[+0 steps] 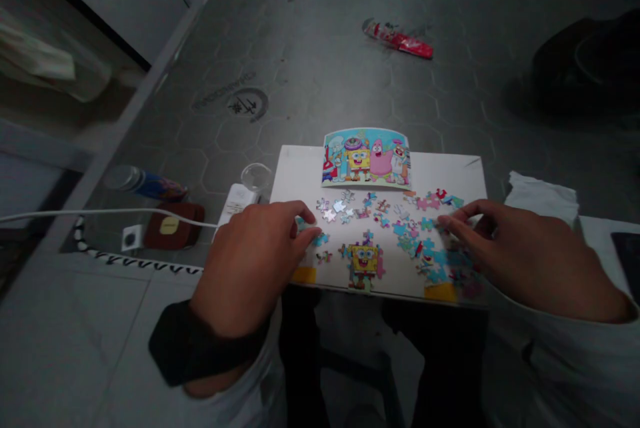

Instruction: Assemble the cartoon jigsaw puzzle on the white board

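Observation:
My left hand (253, 251) is over the left side of a white board (300, 175), thumb and index finger apart, beside a small blue jigsaw piece (321, 239). On the right, my right hand (530, 255) has thumb and index finger drawn together next to a teal jigsaw piece (427, 223). Whatever is between those fingertips is hidden. Between my hands, joined pieces form a yellow cartoon figure (364, 259) near the board's front edge. Loose pieces (344, 208) lie left of centre, and a denser heap (434, 261) lies at the right. A curved picture card (367, 158) stands at the back.
Left of the board are a white device (239, 200) with a cable, a clear round lid (256, 177), a brown box (173, 227) and a blue can (155, 185). White tissue (543, 198) lies right. A red wrapper (400, 40) and a dark object (590, 68) are farther back.

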The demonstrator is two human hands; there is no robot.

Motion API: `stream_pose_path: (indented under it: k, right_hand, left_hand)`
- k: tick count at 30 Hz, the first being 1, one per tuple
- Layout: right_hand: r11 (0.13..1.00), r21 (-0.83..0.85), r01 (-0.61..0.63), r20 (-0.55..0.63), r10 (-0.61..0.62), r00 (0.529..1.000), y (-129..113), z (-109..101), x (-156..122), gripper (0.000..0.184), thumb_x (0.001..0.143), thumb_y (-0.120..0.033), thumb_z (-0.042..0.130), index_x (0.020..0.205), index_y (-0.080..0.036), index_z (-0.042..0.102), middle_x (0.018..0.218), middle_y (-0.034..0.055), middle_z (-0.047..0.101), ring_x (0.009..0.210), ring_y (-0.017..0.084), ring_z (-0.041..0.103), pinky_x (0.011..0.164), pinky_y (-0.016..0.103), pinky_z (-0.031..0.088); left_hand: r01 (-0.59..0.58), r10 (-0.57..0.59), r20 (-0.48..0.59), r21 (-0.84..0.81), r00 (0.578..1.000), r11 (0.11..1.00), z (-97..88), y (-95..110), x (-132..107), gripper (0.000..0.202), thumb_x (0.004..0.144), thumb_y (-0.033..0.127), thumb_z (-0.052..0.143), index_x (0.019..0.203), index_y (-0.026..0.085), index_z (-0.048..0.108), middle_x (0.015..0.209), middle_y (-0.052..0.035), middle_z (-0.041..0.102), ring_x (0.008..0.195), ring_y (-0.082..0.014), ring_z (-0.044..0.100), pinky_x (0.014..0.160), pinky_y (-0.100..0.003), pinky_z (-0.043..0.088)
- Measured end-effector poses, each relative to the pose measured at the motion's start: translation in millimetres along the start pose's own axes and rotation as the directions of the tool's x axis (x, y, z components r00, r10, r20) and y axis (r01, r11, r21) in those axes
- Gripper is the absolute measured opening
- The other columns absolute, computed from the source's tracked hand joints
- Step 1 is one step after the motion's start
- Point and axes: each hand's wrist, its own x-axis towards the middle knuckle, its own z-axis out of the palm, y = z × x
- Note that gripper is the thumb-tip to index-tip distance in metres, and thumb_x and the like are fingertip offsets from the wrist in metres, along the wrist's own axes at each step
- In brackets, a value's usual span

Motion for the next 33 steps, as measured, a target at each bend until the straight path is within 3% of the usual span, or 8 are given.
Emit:
stream_pose_path:
  k: [6,15,22,26,33]
  right_hand:
    - [1.0,-0.006,0.019,0.048,-0.018,0.999,-4,3,2,0.058,0.09,-0.077,0.042,0.103,-0.032,0.077,0.085,0.0099,0.076,0.072,0.031,0.065,0.06,0.04,0.038]
    - [0.998,-0.01,-0.059,0.099,0.06,0.993,-5,-3,3,0.061,0.084,-0.079,0.041,0.106,-0.033,0.075,0.09,0.0089,0.077,0.076,0.032,0.066,0.063,0.041,0.04]
    - [1.0,0.013,-0.025,0.074,0.024,0.997,-4,-1,3,0.061,0.084,-0.077,0.041,0.105,-0.032,0.076,0.088,0.01,0.078,0.072,0.031,0.067,0.061,0.041,0.041]
    - [0.999,0.013,-0.034,0.071,0.033,0.997,-2,-2,3,0.063,0.082,-0.079,0.04,0.105,-0.033,0.076,0.089,0.01,0.077,0.073,0.032,0.067,0.062,0.041,0.041]
    - [0.999,0.022,-0.031,0.107,0.029,0.994,-3,-2,4,0.062,0.082,-0.078,0.038,0.106,-0.034,0.075,0.093,0.0078,0.079,0.078,0.033,0.068,0.065,0.042,0.042]
  left_hand:
    - [0.038,-0.038,-0.006,-0.023,0.999,0.999,-2.0,-5,-1,0.017,0.096,0.033,0.072,0.112,0.032,0.078,0.093,-0.0011,0.075,0.087,-0.0305,0.07,0.073,-0.042,0.043]
    - [0.062,-0.063,-0.036,-0.03,0.997,0.998,-5.0,-5,-4,0.013,0.096,0.032,0.074,0.108,0.031,0.078,0.09,0.0005,0.073,0.084,-0.028,0.068,0.071,-0.041,0.039]
    - [0.022,-0.022,0.01,-0.039,1.0,0.999,0.0,-1,-4,0.007,0.09,0.029,0.078,0.095,0.033,0.078,0.087,0.0014,0.07,0.082,-0.0268,0.065,0.069,-0.04,0.037]
    - [-0.005,0.006,0.02,-0.06,1.0,0.998,4.4,1,-2,0.016,0.087,0.027,0.08,0.102,0.034,0.077,0.091,0.0028,0.071,0.086,-0.0269,0.065,0.073,-0.04,0.038]
    - [0.054,-0.054,0.067,-0.005,0.996,0.999,1.4,12,1,0.012,0.092,0.026,0.071,0.095,0.03,0.081,0.095,-0.0037,0.075,0.093,-0.0319,0.069,0.07,-0.042,0.037]
